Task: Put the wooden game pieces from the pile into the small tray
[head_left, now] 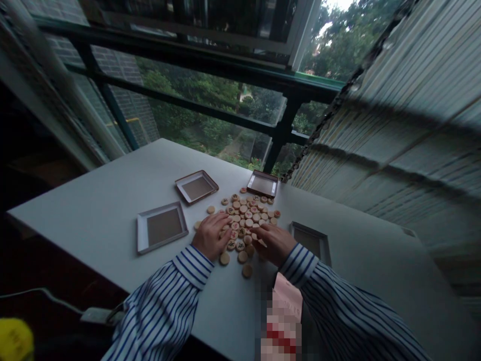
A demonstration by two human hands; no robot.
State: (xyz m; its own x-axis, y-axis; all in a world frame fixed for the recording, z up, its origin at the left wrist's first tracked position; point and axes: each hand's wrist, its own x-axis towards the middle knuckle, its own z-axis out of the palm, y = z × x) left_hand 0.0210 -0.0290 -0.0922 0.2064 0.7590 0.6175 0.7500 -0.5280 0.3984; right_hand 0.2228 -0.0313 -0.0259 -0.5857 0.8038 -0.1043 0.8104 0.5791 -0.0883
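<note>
A loose heap of round wooden Chinese chess pieces (248, 223) lies spread on the white table (108, 200). Some show red or black characters; others have plain faces up. My left hand (211, 234) rests over the heap's left side, fingers stretched out and touching pieces. On the right side my right hand (276, 242) lies over the pieces with its fingers extended and slightly bent. The two hands are apart, with pieces between them. Neither hand visibly grips a piece, though some pieces under the fingers are hidden. Several loose pieces sit nearer me, one of them a plain piece (247, 271).
Shallow trays surround the heap: a left tray (165, 245), a back-left tray (179, 188), a back-right tray (262, 193) and a right tray (326, 245) partly behind my arm. A pink item (288, 296), partly pixelated, is at the near edge. Behind stands a window railing (210, 111).
</note>
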